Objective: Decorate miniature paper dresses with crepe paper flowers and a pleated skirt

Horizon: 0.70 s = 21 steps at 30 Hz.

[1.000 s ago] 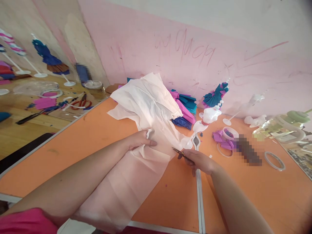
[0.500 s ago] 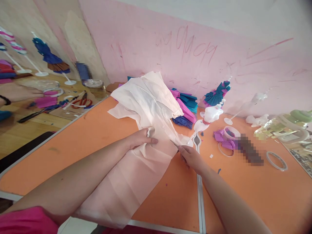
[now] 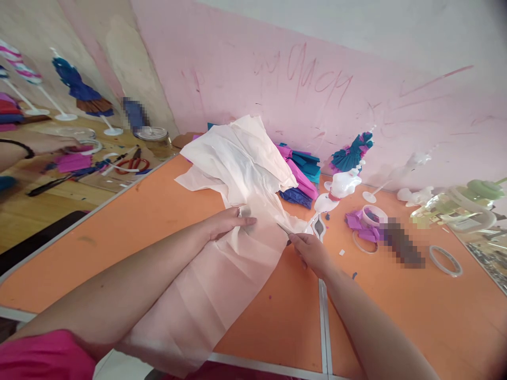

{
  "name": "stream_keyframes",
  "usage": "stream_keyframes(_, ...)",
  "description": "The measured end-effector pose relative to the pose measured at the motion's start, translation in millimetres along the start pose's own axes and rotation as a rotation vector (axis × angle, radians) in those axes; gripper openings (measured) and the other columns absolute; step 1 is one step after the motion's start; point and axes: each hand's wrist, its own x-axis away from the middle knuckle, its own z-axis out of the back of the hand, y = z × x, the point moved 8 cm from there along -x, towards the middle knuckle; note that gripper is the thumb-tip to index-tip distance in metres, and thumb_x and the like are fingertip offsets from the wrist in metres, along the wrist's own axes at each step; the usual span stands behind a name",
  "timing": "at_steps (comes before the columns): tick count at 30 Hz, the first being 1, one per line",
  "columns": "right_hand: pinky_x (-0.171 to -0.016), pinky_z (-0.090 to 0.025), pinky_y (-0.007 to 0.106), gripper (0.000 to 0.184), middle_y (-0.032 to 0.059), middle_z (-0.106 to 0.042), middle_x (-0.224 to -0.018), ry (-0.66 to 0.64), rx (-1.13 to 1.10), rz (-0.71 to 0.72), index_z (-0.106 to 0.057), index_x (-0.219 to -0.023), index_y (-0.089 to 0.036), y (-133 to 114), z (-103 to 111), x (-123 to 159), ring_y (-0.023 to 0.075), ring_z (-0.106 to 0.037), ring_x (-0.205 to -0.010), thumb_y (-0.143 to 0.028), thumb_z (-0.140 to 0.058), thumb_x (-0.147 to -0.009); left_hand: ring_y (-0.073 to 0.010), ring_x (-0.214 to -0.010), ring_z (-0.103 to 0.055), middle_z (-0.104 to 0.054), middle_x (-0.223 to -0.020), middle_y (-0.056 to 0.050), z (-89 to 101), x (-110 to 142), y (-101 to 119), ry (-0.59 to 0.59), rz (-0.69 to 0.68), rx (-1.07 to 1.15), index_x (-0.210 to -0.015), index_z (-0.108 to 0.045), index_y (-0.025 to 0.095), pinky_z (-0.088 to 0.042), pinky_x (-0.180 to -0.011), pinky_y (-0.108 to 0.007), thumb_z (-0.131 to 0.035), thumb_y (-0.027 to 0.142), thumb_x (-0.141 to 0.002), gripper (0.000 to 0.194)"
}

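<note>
A long sheet of thin white paper (image 3: 214, 295) stretches across the orange table from the near edge, its far end crumpled and folded. My left hand (image 3: 227, 222) pinches the sheet near its middle, thumb on top. At the sheet's right edge, my right hand (image 3: 308, 250) is closed around a pair of scissors (image 3: 283, 229). Only the thin metal blades show, pointing left over the paper; the handles are mostly hidden in my fingers. Just beyond that hand, a white dress-form figure (image 3: 343, 184) on a stand leans to the right.
Folded purple, teal and blue paper (image 3: 303, 171) lies behind the sheet. To the right are a tape roll (image 3: 446, 260), purple scraps (image 3: 362, 226) and a clear plastic jug (image 3: 455, 206). Another person's hand (image 3: 51, 143) is at the wooden table on the left, near orange-handled pliers (image 3: 132, 164).
My hands stay almost in place on the paper, and the scissors' blades have shifted slightly. The other person's hand at left has moved a little to the right, toward the ring.
</note>
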Motion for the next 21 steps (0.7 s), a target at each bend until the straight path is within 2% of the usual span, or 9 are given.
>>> stream_keyframes(7, -0.039, -0.039, 0.021, 0.041, -0.0053, -0.036, -0.059, 0.010, 0.083, 0.011, -0.061, -0.080, -0.020, -2, 4, 1, 0.0078, -0.034, -0.046, -0.059, -0.051, -0.088, -0.0294, -0.105, -0.070, -0.075, -0.106, -0.008, 2.0, 1, -3, 0.013, 0.032, 0.047, -0.107, -0.066, 0.021, -0.057, -0.091, -0.038, -0.090, 0.039, -0.057, 0.058)
stream_keyframes(11, -0.040, -0.040, 0.022, 0.043, -0.0042, -0.049, -0.057, -0.011, 0.146, 0.005, -0.057, -0.076, -0.019, -9, 4, 7, 0.0077, -0.042, -0.043, -0.059, -0.050, -0.090, -0.0304, -0.107, -0.069, -0.074, -0.109, -0.009, 3.4, 0, -6, 0.010, 0.065, 0.064, -0.108, -0.066, 0.021, -0.057, -0.091, -0.039, -0.090, 0.037, -0.057, 0.058)
stream_keyframes(16, -0.049, -0.046, 0.024, 0.048, 0.0031, -0.072, -0.072, -0.127, 0.285, -0.052, -0.054, -0.082, -0.019, -31, 5, 16, 0.0090, -0.054, -0.042, -0.062, -0.037, -0.095, -0.0314, -0.107, -0.068, -0.074, -0.109, -0.009, 2.8, 1, -2, 0.005, 0.028, 0.059, -0.107, -0.066, 0.022, -0.056, -0.092, -0.041, -0.089, 0.037, -0.059, 0.055)
stream_keyframes(18, -0.052, -0.047, 0.025, 0.046, 0.0040, -0.075, -0.076, -0.166, 0.379, -0.057, -0.055, -0.086, -0.019, -44, 6, 19, 0.0097, -0.057, -0.044, -0.060, -0.036, -0.096, -0.0320, -0.107, -0.068, -0.074, -0.108, -0.010, 1.4, 2, -1, -0.002, 0.029, 0.050, -0.103, -0.068, 0.020, -0.055, -0.092, -0.041, -0.089, 0.039, -0.060, 0.051)
stream_keyframes(21, -0.053, -0.049, 0.026, 0.042, 0.0023, -0.073, -0.070, -0.186, 0.463, -0.047, -0.056, -0.093, -0.021, -56, 6, 20, 0.0104, -0.056, -0.042, -0.057, -0.034, -0.097, -0.0324, -0.105, -0.069, -0.074, -0.106, -0.010, 0.5, 2, 0, -0.003, 0.027, 0.047, -0.102, -0.069, 0.020, -0.056, -0.091, -0.042, -0.088, 0.040, -0.061, 0.049)
